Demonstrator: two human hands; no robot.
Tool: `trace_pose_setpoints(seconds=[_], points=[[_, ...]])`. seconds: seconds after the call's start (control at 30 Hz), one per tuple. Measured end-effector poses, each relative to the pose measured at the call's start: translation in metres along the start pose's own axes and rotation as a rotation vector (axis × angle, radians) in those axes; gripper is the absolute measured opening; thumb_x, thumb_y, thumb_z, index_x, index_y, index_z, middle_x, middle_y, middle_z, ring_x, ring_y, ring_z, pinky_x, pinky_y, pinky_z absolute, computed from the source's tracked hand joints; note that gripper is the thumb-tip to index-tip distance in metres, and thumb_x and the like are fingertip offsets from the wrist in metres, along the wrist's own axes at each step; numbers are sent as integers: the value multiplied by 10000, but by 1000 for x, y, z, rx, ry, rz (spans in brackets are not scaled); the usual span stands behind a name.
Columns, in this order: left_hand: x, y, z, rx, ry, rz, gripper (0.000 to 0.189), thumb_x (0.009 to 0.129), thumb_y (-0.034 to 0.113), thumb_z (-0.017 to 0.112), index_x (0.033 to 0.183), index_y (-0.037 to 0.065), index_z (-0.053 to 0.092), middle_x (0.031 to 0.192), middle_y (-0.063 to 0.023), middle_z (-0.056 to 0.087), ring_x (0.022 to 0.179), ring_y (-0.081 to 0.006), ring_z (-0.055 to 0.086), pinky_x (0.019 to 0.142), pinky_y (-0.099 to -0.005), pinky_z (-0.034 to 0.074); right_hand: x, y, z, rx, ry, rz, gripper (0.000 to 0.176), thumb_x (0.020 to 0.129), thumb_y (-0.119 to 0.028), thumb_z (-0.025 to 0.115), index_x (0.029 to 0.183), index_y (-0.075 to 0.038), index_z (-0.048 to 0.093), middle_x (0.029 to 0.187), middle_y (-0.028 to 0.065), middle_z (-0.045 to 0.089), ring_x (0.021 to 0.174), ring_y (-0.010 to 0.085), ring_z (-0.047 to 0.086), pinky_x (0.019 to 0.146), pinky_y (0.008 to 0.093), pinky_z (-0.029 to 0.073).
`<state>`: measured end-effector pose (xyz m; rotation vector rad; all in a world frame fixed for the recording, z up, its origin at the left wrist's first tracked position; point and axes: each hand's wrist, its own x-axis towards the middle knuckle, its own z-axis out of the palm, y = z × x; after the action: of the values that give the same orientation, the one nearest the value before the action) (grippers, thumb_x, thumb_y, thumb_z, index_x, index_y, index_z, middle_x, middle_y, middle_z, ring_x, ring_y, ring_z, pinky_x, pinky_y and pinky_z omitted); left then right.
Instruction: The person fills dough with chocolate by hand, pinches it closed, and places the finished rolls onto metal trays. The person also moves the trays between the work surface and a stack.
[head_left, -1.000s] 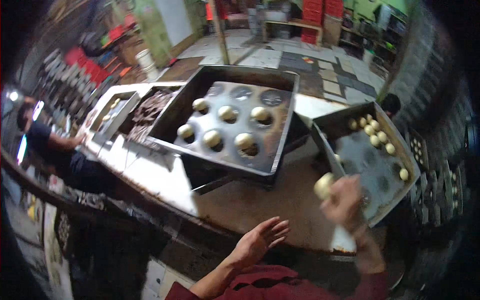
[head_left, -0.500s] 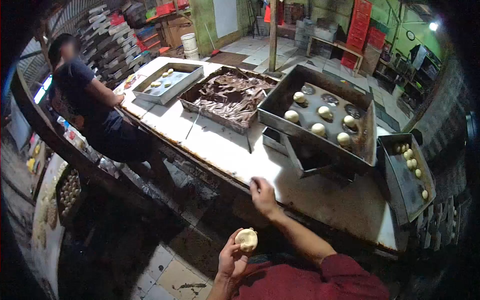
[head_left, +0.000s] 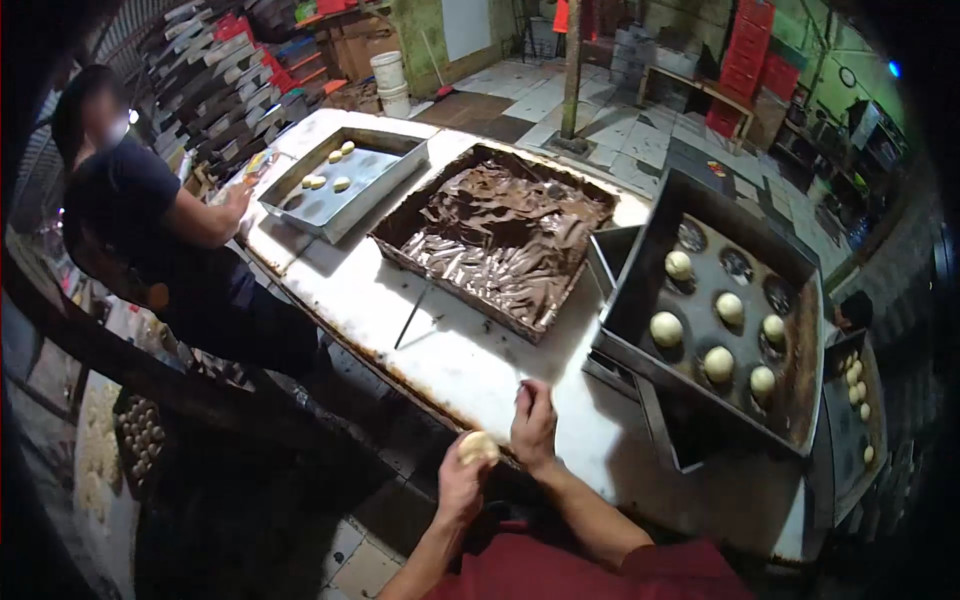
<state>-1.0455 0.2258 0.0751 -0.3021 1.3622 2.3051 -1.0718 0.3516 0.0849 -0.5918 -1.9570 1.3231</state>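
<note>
the left hand [head_left: 458, 490] has risen to the table [head_left: 450, 350] edge at lower centre, fingers clamped around a dough ball [head_left: 478, 446]. the right hand [head_left: 533, 425] rests just beside it, fingers curled together. above lies a chocolate tray [head_left: 415, 200]; at right, a tray of dough balls [head_left: 640, 285].

Tiled floor [head_left: 640, 140], green wall [head_left: 424, 30], stacked red crates [head_left: 748, 55], white bucket [head_left: 390, 78]

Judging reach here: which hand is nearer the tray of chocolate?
Right. The right hand is at the table edge just below the chocolate tray; the left hand holds a dough ball farther back.
</note>
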Motion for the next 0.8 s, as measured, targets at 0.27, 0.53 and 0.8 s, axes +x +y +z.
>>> trace_pose_setpoints(seconds=[0.27,0.53,0.8], points=[[78,101,14,-236,-565,-499,465,838,0,480,1286,-37,363,1191,-121,500,1100,-193,492,969,-319,382,209,24,74,-784,-140,-32,203,875,-100,376,984,-5,518,885,246,568,835,416,563,702,472,450],[180,154,1,-316,-348,-497,365,896,98,363,1213,-77,403,1203,-180,489,1113,-271,491,960,-388,408,239,38,98,-828,-467,-39,232,855,-57,419,1022,5,568,869,178,608,847,273,635,685,373,500],[204,164,47,-752,-535,-648,437,893,132,334,1267,-93,333,1304,-222,395,1230,-336,366,1075,-468,231,111,-49,56,-131,-242,-158,267,775,92,531,1009,-14,604,752,90,534,665,167,522,591,258,423]])
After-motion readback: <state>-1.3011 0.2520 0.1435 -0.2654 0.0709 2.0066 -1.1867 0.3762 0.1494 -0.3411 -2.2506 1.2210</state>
